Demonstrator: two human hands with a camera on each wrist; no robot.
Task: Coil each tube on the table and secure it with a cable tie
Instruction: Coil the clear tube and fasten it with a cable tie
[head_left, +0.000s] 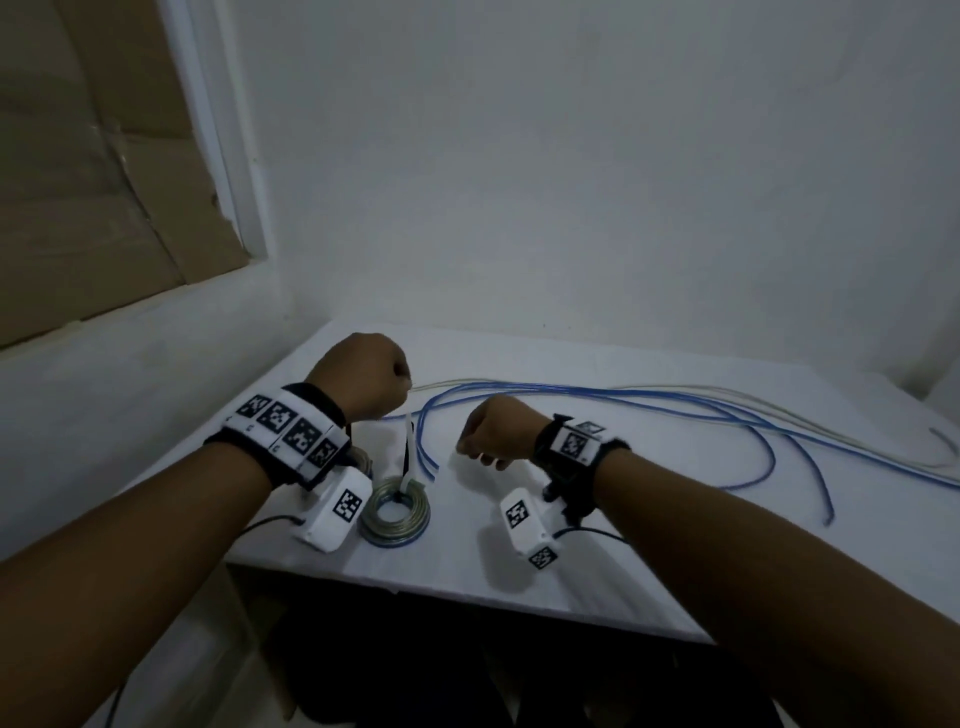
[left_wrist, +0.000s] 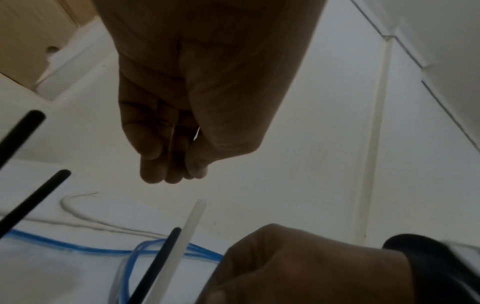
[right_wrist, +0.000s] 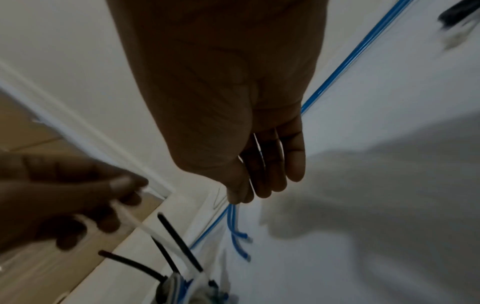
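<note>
Coil (head_left: 396, 512): one, clear-grey tube wound flat, at the near left of the table (head_left: 649, 587), between the two wrists. Judged light and springy; likely to unwind if the tie slips, so best held by the ring itself beside the tie.

White tie (head_left: 409, 457): one, looped through the coil, its tail standing up to the left hand (head_left: 363, 382). That hand is fisted, thumb and fingers pinching the tail's top end. Judged stiff, thin and smooth, so a grip close to the tip may slide.

Black ties (right_wrist: 179, 242): three tails counted in the wrist views, rising beside the white one from around the coil; what they bind is blurred.

Blue tubes (head_left: 649, 402): loose, uncoiled, running from centre to far right; two cut ends show, the full count unclear. Judged soft and limp.

White tube (head_left: 779, 410): one, loose, along the far side.

Right hand (head_left: 496, 434): just right of the coil, fingers curled; whether it holds anything I cannot tell.
</note>
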